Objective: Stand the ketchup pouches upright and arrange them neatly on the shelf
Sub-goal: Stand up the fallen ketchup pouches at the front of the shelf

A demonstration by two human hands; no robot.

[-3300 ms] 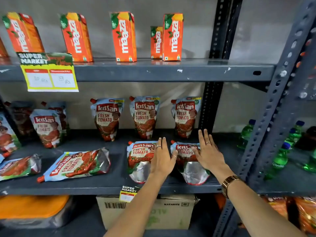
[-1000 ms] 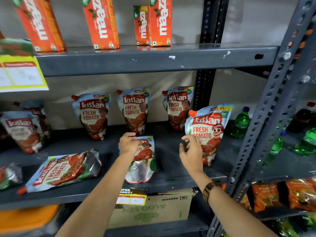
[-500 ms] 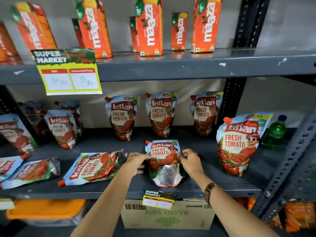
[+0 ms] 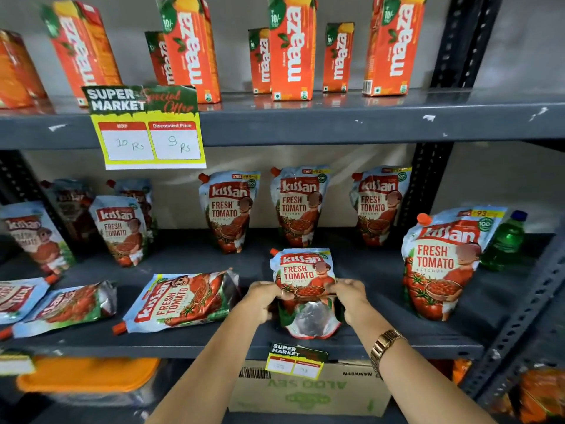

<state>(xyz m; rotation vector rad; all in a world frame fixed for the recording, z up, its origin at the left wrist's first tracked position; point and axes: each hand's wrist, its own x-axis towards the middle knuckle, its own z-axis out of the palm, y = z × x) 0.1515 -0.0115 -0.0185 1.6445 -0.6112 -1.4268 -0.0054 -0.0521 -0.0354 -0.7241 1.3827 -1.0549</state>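
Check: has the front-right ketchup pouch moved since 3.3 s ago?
Yes. The front-right pouch now stands upright further right, near the green bottle; earlier it lay flat beside the pouch being gripped.

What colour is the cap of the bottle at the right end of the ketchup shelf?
Blue, on a green bottle; head view.

Middle shelf (image 4: 382, 341): three upright pouches (image 4: 301, 206) along the back. Front centre, one flat pouch (image 4: 301, 270) between left hand (image 4: 263, 301) and right hand (image 4: 351, 298). Right of it, standing pouch (image 4: 443, 264); left, another flat pouch (image 4: 183, 298). Juice cartons (image 4: 292, 47) on shelf above.
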